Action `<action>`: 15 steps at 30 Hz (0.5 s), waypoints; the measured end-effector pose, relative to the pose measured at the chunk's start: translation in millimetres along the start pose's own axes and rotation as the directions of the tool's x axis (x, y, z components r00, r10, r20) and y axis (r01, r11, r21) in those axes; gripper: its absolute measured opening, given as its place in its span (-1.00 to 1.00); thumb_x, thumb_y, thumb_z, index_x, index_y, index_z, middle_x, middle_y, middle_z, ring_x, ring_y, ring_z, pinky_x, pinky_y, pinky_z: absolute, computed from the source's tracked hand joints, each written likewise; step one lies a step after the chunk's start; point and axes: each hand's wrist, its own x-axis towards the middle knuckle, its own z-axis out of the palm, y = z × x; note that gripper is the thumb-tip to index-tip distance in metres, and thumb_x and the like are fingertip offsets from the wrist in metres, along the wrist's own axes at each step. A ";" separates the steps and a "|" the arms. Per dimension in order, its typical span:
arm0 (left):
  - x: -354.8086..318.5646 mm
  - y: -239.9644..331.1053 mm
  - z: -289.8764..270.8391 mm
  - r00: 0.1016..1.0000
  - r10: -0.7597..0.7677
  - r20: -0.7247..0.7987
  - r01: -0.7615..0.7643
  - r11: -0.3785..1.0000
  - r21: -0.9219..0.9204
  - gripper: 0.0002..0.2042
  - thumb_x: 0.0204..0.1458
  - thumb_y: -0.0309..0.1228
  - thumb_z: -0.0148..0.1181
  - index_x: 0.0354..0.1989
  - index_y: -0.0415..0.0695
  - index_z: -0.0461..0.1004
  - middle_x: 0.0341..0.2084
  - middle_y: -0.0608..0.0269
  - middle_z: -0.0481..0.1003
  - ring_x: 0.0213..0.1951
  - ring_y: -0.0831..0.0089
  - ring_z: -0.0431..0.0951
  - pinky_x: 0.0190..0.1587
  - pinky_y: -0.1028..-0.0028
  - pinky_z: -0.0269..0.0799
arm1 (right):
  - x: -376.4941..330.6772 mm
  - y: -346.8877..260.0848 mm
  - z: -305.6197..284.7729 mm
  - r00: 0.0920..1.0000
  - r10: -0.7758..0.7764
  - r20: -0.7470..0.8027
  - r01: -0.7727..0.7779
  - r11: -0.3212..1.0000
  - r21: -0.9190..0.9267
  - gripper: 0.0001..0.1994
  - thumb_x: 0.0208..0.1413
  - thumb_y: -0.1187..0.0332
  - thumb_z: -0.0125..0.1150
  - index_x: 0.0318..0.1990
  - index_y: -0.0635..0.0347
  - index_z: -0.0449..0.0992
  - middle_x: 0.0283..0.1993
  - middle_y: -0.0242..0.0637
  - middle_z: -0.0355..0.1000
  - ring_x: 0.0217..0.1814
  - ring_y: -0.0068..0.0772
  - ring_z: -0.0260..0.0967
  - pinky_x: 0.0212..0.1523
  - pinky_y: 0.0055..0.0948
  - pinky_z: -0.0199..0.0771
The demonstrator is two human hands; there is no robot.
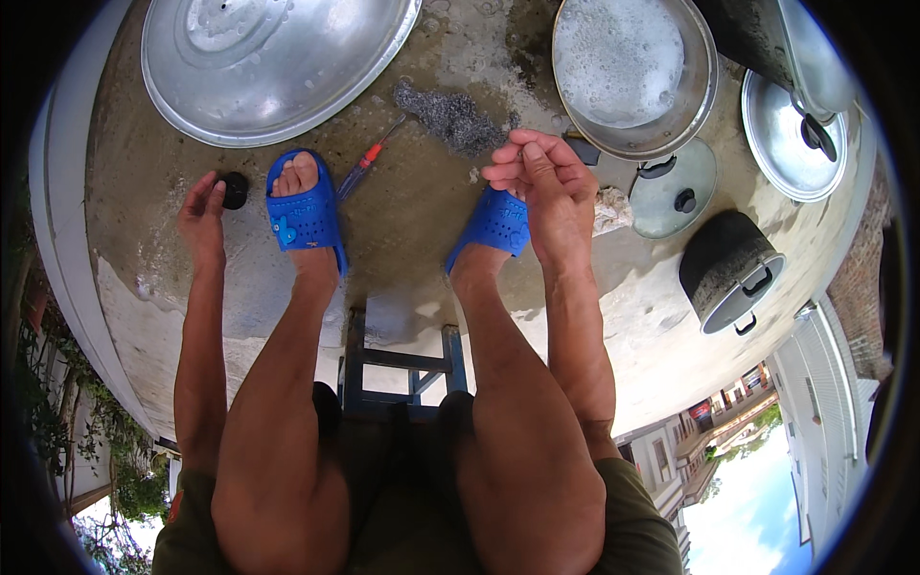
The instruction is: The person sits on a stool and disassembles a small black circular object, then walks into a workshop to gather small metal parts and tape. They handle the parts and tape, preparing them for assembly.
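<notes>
1. Hands first: left hand (202, 213) was down near the wet concrete floor (402, 220), fingers loose and partly spread, fingertips just touching or right beside a small black round knob (235, 190). Couldn't tell if it was actually gripped; looked more like touching than holding.
2. Right hand (537, 182) was raised over the right foot, fingers curled in toward the thumb w/ tips pinched together. Whether sth tiny sat in the pinch, can't tell.
3. Knob lay on the floor just left of the left blue sandal (305, 213), between that sandal and the left hand.
4. Red-handled screwdriver (369, 159) lay on the floor just right of the left sandal, tip pointing up toward a grey wad of steel wool (450, 117).
5. Big aluminium lid (268, 57) lay at top left, wet, well apart from both hands.
6. Metal basin (634, 72) w/ soapy foam sat at top right, near the right hand but not touching.
7. Glass lid (674, 189) w/ black knob lay right of the right hand; a pale rag or sponge (609, 209) sat between them.
8. Blackened pot (730, 270) lay tipped on its side further right; another metal lid (791, 134) beyond it.
9. Right blue sandal (495, 225) was partly hidden under the right hand.
10. Person sat on a blue stool (402, 359), legs apart.
</notes>
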 end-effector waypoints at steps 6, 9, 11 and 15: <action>-12.7 4.7 -9.2 0.985 0.132 -0.107 -0.135 0.991 -0.013 -0.62 0.24 -0.43 0.38 0.22 -0.18 0.58 0.14 0.16 0.59 0.13 0.39 0.56 0.19 0.36 0.50 | 18.9 -31.4 -30.8 0.967 -0.237 -0.097 0.211 0.952 -0.223 -0.81 0.39 0.47 0.24 0.03 0.41 0.56 -0.21 -0.03 0.67 -0.28 -0.28 0.69 -0.21 -0.42 0.68; -34.7 25.5 -5.9 0.966 0.195 -0.170 -0.198 0.980 -0.003 -0.65 0.26 -0.47 0.33 0.21 -0.20 0.57 0.15 0.14 0.57 0.16 0.37 0.54 0.18 0.35 0.52 | 44.8 -49.0 -60.7 0.930 -0.344 -0.129 0.277 0.888 -0.367 -0.82 0.35 0.50 0.26 0.01 0.42 0.57 -0.19 -0.03 0.69 -0.24 -0.31 0.70 -0.20 -0.43 0.67; -53.7 57.2 6.0 0.949 0.266 -0.171 -0.266 0.964 0.023 -0.68 0.27 -0.50 0.29 0.19 -0.22 0.57 0.14 0.12 0.56 0.17 0.37 0.53 0.17 0.36 0.53 | 69.0 -55.5 -84.4 0.917 -0.378 -0.128 0.283 0.842 -0.459 -0.87 0.30 0.55 0.24 -0.06 0.39 0.61 -0.18 -0.06 0.70 -0.23 -0.39 0.70 -0.26 -0.45 0.63; -75.8 117.2 40.5 0.867 0.498 -0.005 -0.497 0.867 0.038 -0.74 0.30 -0.56 0.22 0.14 -0.25 0.57 0.09 0.11 0.56 0.14 0.40 0.54 0.12 0.41 0.53 | 128.1 -62.3 -129.1 0.812 -0.572 -0.116 0.154 0.402 -0.903 -0.85 0.15 0.46 0.29 -0.16 0.27 0.67 -0.19 -0.07 0.69 -0.23 -0.19 0.70 -0.18 -0.27 0.64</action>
